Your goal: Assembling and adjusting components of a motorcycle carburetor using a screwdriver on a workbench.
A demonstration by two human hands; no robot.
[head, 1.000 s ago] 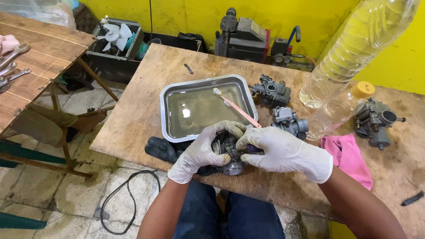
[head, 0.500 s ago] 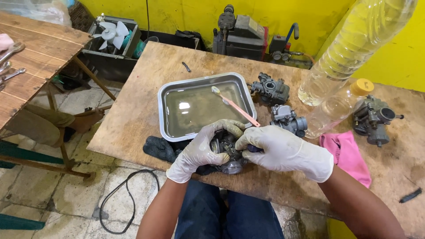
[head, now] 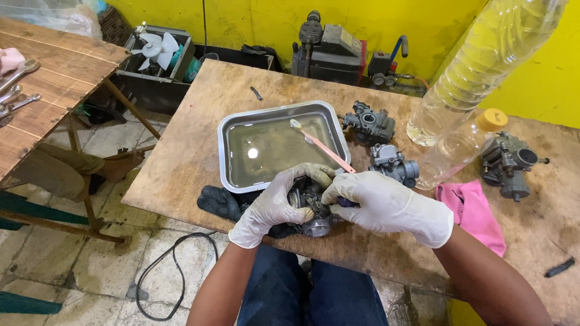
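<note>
Both my hands wear white gloves. My left hand (head: 275, 202) grips a grey metal carburetor (head: 313, 211) at the near edge of the wooden table (head: 193, 151), on a dark rag (head: 220, 202). My right hand (head: 386, 205) is closed on a dark-handled tool (head: 344, 203) pressed against the carburetor's right side. Just beyond sits a metal tray (head: 225, 158) of cloudy liquid, and a pink toothbrush (head: 320, 147) leans over its right rim.
Further carburetors lie at the tray's right (head: 370, 124), (head: 394, 163) and at far right (head: 510, 163). Two clear plastic bottles (head: 477, 66), (head: 456, 154) stand nearby, beside a pink cloth (head: 474, 212). A wrench-strewn bench (head: 48, 90) is left; a black cable (head: 172, 271) lies on the floor.
Both hands stay on the carburetor with only slight finger shifts. The view has drifted a little.
</note>
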